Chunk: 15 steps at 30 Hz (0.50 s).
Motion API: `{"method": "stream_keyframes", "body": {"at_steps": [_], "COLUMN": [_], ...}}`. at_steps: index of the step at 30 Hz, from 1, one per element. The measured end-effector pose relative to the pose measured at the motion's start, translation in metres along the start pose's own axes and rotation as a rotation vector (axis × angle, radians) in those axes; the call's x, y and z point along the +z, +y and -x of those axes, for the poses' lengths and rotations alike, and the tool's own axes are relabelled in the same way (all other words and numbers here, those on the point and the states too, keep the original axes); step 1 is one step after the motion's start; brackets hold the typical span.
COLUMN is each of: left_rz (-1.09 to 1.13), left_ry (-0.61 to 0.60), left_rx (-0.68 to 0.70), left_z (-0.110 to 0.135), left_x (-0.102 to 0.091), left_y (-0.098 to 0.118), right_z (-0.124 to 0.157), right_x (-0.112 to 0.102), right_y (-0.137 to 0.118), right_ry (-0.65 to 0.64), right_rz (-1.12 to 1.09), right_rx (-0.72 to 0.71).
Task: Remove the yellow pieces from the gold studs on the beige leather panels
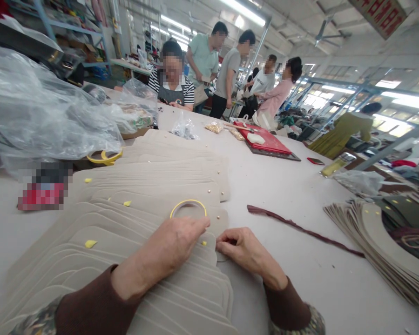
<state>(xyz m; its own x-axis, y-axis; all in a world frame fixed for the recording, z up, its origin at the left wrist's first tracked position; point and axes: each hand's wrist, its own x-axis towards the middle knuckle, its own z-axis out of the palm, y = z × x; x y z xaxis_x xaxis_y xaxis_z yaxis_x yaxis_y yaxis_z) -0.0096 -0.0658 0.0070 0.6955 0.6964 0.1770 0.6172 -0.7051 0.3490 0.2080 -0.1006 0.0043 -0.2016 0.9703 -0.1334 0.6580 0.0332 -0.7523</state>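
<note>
My left hand (181, 239) is over a fanned layer of flat beige panels (125, 253). It grips a thin roll of yellow tape (187, 201), whose ring rises behind the knuckles; the fingertips underneath are hidden. Just right of it, my right hand (242, 251) is closed in a pinch at the rounded end of one panel. Whatever lies between those fingertips is too small to make out; a thin curved line shows just below them. Bits of yellow tape (91, 244) stick to several panels, and small metal studs (219, 217) sit near the ends of some.
Another yellow tape roll (106, 157) lies by a heap of clear plastic (49, 107) at left. A dark red strip (300, 227) crosses the table at right, near stacked curved panels (380, 242). Farther back are a red pad (265, 139), a bottle (338, 164) and several people.
</note>
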Motion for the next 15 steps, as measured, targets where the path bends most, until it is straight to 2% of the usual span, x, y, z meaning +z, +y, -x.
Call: {"method": "stream_keyframes", "body": {"at_steps": [3, 5, 10, 15], "left_rz": [0.080, 0.090, 0.086, 0.105], "left_ry": [0.102, 0.120, 0.085, 0.056], "left_rx": [0.069, 0.082, 0.042, 0.048], "left_z": [0.004, 0.006, 0.007, 0.007], "left_x": [0.006, 0.009, 0.011, 0.012], "left_y": [-0.002, -0.002, 0.003, 0.006], "right_z": [0.001, 0.002, -0.001, -0.003], "right_x": [0.001, 0.004, 0.012, 0.020], "right_y": [0.000, -0.003, -0.015, -0.017], "right_ry": [0.241, 0.348, 0.339, 0.344], "right_rz": [-0.131, -0.170, -0.082, 0.027], "right_rx": [-0.057, -0.152, -0.471, -0.551]}}
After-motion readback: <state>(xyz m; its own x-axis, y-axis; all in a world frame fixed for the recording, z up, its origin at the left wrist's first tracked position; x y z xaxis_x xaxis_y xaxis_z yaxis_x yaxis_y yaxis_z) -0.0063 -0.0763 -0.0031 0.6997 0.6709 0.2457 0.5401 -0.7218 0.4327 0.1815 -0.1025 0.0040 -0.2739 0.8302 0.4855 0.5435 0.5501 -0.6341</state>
